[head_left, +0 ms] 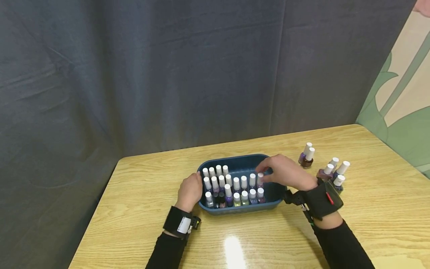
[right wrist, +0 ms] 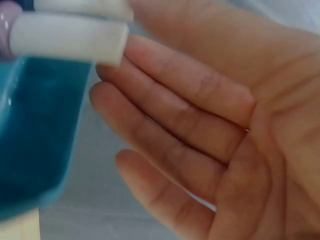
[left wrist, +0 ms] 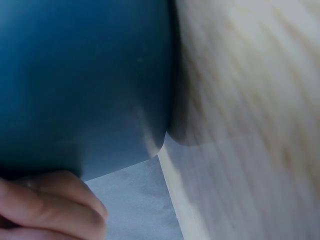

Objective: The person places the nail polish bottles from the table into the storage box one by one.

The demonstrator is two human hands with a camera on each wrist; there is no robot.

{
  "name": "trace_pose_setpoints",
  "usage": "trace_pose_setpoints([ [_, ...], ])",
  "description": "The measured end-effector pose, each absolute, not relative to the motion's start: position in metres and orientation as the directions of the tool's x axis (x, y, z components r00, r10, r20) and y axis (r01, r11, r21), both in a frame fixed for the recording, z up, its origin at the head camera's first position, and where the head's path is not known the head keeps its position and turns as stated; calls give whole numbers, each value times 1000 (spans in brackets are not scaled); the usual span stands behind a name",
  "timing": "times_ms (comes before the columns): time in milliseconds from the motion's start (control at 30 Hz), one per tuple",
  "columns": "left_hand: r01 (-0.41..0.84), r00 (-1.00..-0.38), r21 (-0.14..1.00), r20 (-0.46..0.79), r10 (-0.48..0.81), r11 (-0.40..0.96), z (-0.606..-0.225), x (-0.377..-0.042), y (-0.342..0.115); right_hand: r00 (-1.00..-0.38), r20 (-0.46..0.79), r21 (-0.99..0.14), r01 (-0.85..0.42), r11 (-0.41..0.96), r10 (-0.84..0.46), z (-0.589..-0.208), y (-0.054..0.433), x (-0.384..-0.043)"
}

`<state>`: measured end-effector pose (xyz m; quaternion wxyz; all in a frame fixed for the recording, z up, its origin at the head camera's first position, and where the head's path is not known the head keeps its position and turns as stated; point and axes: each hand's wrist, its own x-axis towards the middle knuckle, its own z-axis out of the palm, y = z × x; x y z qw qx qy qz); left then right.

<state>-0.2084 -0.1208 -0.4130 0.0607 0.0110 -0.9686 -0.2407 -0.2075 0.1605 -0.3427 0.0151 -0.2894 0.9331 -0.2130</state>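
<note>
A blue oblong bin (head_left: 235, 211) stands on the table, with rows of nail polish bottles upright inside. My left hand (head_left: 190, 191) grips its left end; in the left wrist view curled fingers (left wrist: 60, 205) lie against its wall. My right hand (head_left: 285, 172) reaches over the bin's right end, thumb and forefinger apart around the white cap of a pale purple bottle (head_left: 260, 180) in the middle row. In the right wrist view a white cap (right wrist: 67, 37) overlaps the forefinger tip, and the other fingers (right wrist: 170, 145) extend loosely.
Two nail polish bottles (head_left: 308, 157) stand on the table behind my right hand. Several more (head_left: 330, 172) are grouped beside my right wrist. A dark curtain (head_left: 201, 74) hangs behind the table (head_left: 141, 209), and a patterned cloth (head_left: 403, 97) is at the right.
</note>
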Motion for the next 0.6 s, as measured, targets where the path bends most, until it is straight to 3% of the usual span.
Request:
trace_pose_setpoints([
  [133, 7, -992, 467, 112, -51, 884, -413, -209, -120, -873, 167, -425, -483, 766, -458, -339, 180, -214],
  [333, 18, -991, 470, 127, -48, 883, -414, -210, -120, -948, 262, -443, -282, 851, -178, -338, 220, -224],
  [600, 25, -991, 464, 129, -40, 886, -415, -210, -121, -953, 300, -424, -101, 900, 35, -354, 246, -233],
])
